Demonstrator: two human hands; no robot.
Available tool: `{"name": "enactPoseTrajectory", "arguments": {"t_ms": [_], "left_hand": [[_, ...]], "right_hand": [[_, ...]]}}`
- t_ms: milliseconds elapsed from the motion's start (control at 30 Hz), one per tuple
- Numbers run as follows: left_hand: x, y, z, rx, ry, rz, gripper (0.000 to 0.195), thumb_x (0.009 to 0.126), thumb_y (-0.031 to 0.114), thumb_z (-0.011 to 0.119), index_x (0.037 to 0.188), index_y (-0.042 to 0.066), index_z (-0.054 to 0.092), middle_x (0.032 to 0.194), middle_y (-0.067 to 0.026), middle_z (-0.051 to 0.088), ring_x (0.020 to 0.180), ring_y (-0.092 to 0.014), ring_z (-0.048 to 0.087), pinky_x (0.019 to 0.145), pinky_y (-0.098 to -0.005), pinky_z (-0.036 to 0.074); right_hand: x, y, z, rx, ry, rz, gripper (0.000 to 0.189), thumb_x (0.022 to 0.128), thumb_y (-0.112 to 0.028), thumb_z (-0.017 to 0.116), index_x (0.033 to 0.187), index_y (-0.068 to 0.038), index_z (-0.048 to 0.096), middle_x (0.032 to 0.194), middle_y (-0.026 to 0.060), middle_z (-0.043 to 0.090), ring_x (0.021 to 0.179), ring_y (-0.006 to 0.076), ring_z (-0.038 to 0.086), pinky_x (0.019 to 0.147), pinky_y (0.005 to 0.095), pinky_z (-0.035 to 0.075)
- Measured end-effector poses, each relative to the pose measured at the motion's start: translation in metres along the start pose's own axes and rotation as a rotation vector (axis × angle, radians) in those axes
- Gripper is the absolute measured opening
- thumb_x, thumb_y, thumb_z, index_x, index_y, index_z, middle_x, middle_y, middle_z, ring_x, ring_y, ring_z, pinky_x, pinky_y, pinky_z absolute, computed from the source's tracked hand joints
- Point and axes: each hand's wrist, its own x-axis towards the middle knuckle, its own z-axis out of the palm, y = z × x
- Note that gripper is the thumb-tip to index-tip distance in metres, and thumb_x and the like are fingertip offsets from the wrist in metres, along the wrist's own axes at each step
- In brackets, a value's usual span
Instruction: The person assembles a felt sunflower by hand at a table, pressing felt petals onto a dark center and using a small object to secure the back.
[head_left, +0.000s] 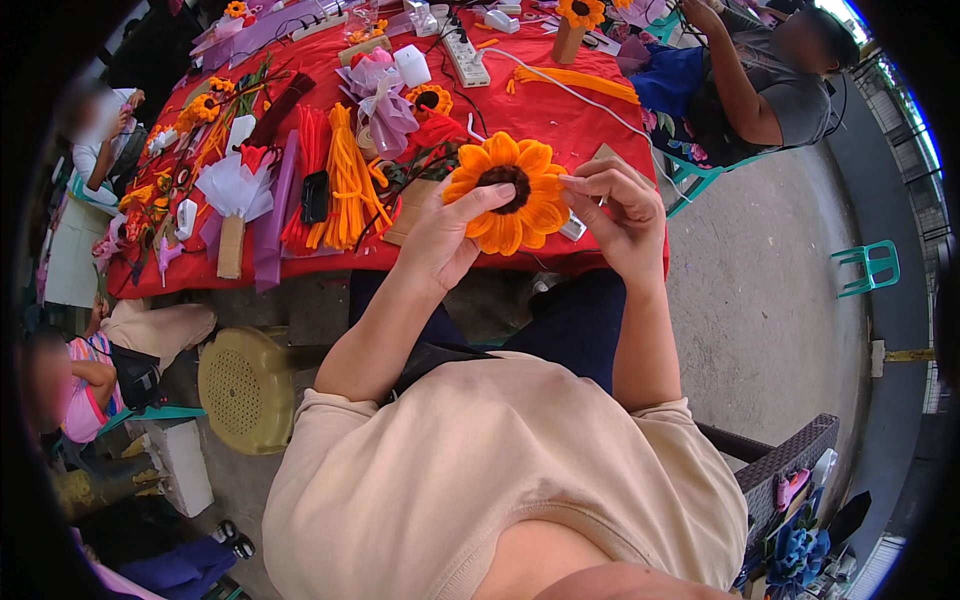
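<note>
An orange fuzzy-stem sunflower (531, 216) with a dark brown centre is held up over the near edge of the table. My left hand (448, 236) grips it from the left, thumb pressed on the brown centre and fingers hidden behind the petals. At the flower's right edge, the thumb and fingertips of my right hand (622, 214) pinch a petal tip. Left of my left hand lies a bundle of orange pipe cleaners (341, 176), beside a red bundle (311, 135) and a small black object (314, 198). Behind the flower is a lilac-wrapped bouquet (382, 109).
A red cloth (555, 124) covers the table. On it are a power strip (465, 56), a white cable (600, 97), a white-wrapped bouquet (236, 187) and a glue gun (168, 259). A beige stool (244, 390) stands left; several people sit around, one person (750, 97) at right.
</note>
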Motion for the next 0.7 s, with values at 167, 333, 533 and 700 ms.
{"name": "enactPoseTrajectory", "arguments": {"t_ms": [167,333,533,700], "left_hand": [[0.000,0.001,0.001,0.001,-0.018,-0.009,0.038,0.087,0.004,0.065,0.123,0.003,0.052,0.116,-0.0084,0.061,0.108,-0.020,0.063,0.094,-0.0384,0.053],[0.000,-0.001,0.000,-0.006,0.007,-0.004,0.038,0.087,0.003,0.066,0.122,0.004,0.053,0.115,-0.0083,0.061,0.108,-0.021,0.063,0.093,-0.0385,0.054],[0.009,-0.010,-0.005,-0.082,0.086,0.101,0.039,0.086,0.000,0.067,0.122,0.006,0.054,0.115,-0.0070,0.062,0.110,-0.021,0.062,0.094,-0.0375,0.053],[0.014,-0.015,-0.009,-0.074,0.146,0.176,0.042,0.084,-0.007,0.066,0.122,0.007,0.053,0.115,-0.0064,0.061,0.110,-0.020,0.061,0.096,-0.0369,0.051]], "right_hand": [[0.000,0.001,-0.001,0.010,-0.005,0.007,0.010,0.078,0.005,0.072,0.083,0.002,0.064,0.084,0.0072,0.064,0.078,0.0141,0.063,0.069,0.0258,0.049],[0.000,0.001,-0.001,-0.021,-0.006,-0.008,0.010,0.078,0.005,0.071,0.085,0.001,0.065,0.084,0.0074,0.064,0.077,0.0143,0.062,0.068,0.0253,0.048],[-0.004,0.021,0.015,0.107,0.136,0.171,0.013,0.086,-0.001,0.067,0.099,0.001,0.066,0.088,0.0040,0.065,0.083,0.0090,0.059,0.072,0.0231,0.047],[-0.019,0.033,0.034,0.202,0.202,0.331,0.017,0.090,-0.006,0.067,0.103,0.003,0.062,0.089,0.0022,0.067,0.078,0.0056,0.061,0.073,0.0200,0.049]]}}
